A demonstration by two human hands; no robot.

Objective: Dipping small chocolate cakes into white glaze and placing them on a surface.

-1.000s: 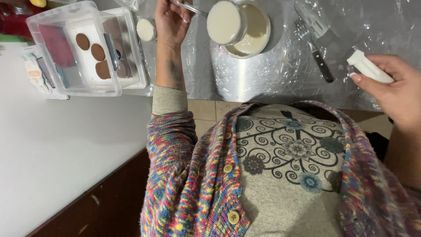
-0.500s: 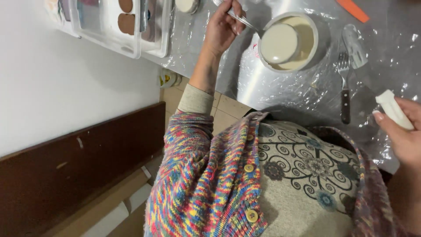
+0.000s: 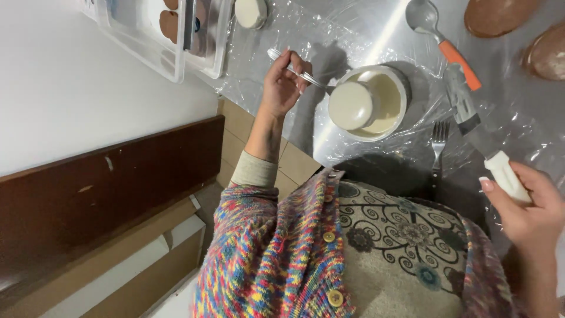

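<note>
Shiny metal covered with crinkly clear plastic wrap (image 3: 529, 112) makes up the work table, and a white counter (image 3: 65, 88) sits at the left. The person's left hand (image 3: 282, 85) is closed around the thin handle of a metal spoon (image 3: 294, 70), pinched between thumb and fingers, and the spoon's far end dips out of sight into a white bowl (image 3: 400, 88) just to the right. The bowl holds pale cream stuff, and a round white lump (image 3: 351, 105) sits in it. The right hand (image 3: 532, 206), near the right edge, is wrapped around the white handle of a scraper tool (image 3: 479, 132) whose metal blade points up toward the bowl. I think the bowl could tip or slide on the slick wrap if the spoon pushes too hard, and cream could spill. The blade could also tear the wrap. 1 fork (image 3: 438, 141) lies near the bowl, and 1 spoon with an orange handle (image 3: 441, 35) lies farther away. A clear plastic box (image 3: 176, 59) at the far left holds brown round pieces (image 3: 170, 23). 2 brown egg shapes (image 3: 500, 15) rest at the far right.
</note>
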